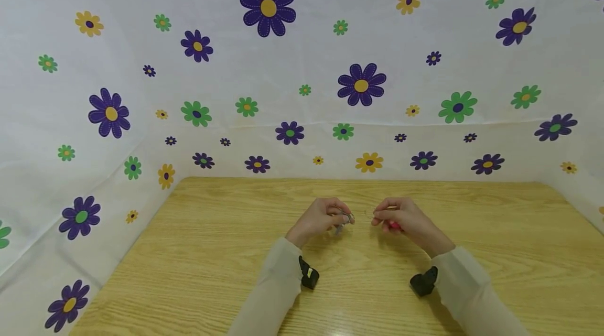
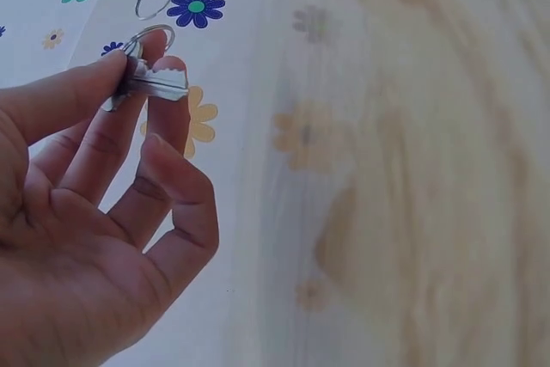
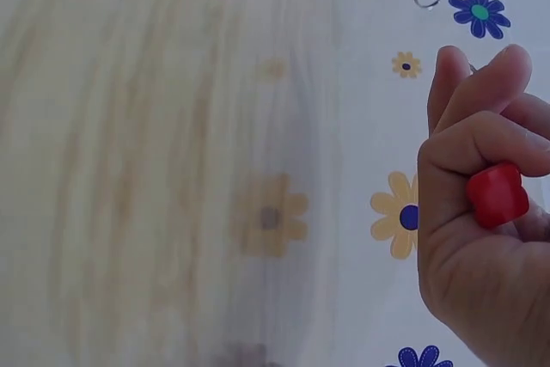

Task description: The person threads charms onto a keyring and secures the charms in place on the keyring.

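Observation:
My left hand (image 1: 323, 220) pinches silver keys (image 2: 161, 83) between thumb and fingers. A metal key ring (image 2: 172, 34) goes with the keys and stands up past the fingertips. Opposite it, my right hand (image 1: 401, 219) pinches a second thin metal ring (image 2: 139, 11), which sticks out toward the left hand. In the right wrist view a glossy red piece (image 3: 497, 195) is tucked under that hand's curled fingers; its kind cannot be told. The two rings are close but apart. Both hands are just above the table, and the fingers hide part of what they hold.
The wooden table (image 1: 212, 273) spreads out beneath both hands. White cloth (image 1: 311, 53) with purple, green and yellow flowers hangs behind it and along the sides. A black wrist camera (image 1: 309, 274) is strapped on the left wrist, another black camera (image 1: 423, 282) on the right.

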A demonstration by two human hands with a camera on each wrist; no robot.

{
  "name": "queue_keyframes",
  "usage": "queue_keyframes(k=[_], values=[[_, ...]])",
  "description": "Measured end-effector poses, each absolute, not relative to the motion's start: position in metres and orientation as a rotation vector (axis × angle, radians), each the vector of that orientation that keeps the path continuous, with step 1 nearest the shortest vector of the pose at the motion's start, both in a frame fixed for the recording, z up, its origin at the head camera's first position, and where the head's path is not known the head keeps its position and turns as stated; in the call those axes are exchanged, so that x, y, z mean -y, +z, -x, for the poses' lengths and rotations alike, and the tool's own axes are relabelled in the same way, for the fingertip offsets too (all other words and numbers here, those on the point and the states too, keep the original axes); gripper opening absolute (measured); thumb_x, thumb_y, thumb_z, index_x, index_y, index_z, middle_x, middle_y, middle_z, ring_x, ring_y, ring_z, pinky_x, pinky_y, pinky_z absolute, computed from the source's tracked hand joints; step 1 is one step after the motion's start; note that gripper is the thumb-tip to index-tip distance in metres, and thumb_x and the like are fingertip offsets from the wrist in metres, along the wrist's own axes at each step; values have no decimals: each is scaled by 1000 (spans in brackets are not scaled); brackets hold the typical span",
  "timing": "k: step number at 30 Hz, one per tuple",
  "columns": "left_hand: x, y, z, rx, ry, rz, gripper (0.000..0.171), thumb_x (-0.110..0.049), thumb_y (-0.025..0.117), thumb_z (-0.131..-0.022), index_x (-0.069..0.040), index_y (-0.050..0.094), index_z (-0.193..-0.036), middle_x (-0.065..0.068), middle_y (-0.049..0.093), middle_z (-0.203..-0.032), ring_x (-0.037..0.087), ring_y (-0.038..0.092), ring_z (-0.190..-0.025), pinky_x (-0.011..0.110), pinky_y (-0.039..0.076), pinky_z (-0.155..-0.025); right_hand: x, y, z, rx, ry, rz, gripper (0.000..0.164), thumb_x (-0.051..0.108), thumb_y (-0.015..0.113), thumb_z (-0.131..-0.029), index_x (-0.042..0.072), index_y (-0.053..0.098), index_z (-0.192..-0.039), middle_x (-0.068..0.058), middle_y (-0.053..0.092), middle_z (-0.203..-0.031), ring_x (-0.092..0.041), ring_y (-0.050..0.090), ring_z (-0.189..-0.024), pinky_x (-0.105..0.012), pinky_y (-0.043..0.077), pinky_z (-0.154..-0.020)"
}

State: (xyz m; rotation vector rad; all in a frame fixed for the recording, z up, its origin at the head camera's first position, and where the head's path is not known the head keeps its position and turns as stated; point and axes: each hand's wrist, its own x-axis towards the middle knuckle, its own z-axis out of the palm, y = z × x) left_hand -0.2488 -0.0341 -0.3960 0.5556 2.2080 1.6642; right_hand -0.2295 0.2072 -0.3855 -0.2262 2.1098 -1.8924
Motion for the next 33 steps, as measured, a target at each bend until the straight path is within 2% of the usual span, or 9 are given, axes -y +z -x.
queue_keyframes(k=[8, 17, 21, 26, 33], values=[[31, -395, 247, -2197, 1688, -554, 9, -3, 61, -101, -1, 69, -106, 9, 76, -99, 11, 61, -75, 28, 39, -62, -199, -386, 227, -2099, -1928, 204, 12, 2, 57, -102, -8, 63, -101, -4, 72, -81, -7, 57, -55, -18, 40, -49], [28, -395, 247, -2178, 1703, -566, 9, -1, 61, -101, 0, 69, -104, 10, 76, -101, 11, 61, -79, 29, 39, -65, -194, -388, 227, -2085, -1959, 155, 13, 2, 57, -101, -10, 61, -102, -5, 72, -80, -6, 56, -54, -17, 39, -48], [27, -396, 248, -2163, 1709, -578, 9, 0, 59, -101, 0, 68, -103, 11, 76, -102, 20, 65, -87, 30, 39, -69, -192, -389, 227, -2099, -1951, 154, 15, 2, 58, -100, -12, 61, -103, -5, 72, -80, -6, 56, -54, -17, 38, -47], [27, -396, 248, -2144, 1731, -596, 9, 4, 59, -100, 4, 67, -103, 15, 75, -101, 36, 66, -100, 32, 47, -79, -189, -390, 226, -2105, -1932, 171, 14, 3, 58, -101, -11, 61, -102, -4, 73, -80, -6, 57, -54, -18, 39, -48], [25, -396, 248, -2167, 1715, -626, 8, 3, 60, -100, 4, 67, -105, 15, 74, -102, 37, 67, -100, 38, 50, -86, -187, -389, 226, -2126, -1919, 147, 10, 3, 57, -101, -5, 61, -96, -4, 72, -79, -7, 56, -54, -18, 38, -48]])
